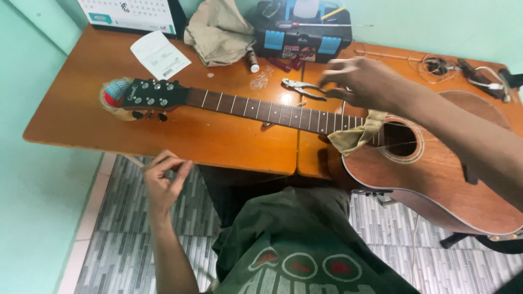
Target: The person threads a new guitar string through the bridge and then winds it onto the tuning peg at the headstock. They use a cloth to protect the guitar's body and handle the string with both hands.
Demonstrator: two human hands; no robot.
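Nearest us, our left hand [163, 182] pinches its fingertips together below the counter [81, 109] edge. The acoustic guitar [305, 117] lies lengthwise across the counter, headstock [152, 95] pointing left. Beyond, our blurred right hand [359, 81] reaches toward pliers [299, 87]; we cannot tell its grip.

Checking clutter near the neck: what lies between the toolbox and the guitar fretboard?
Head view: pliers, between the toolbox and the fretboard; right hand at their handles.
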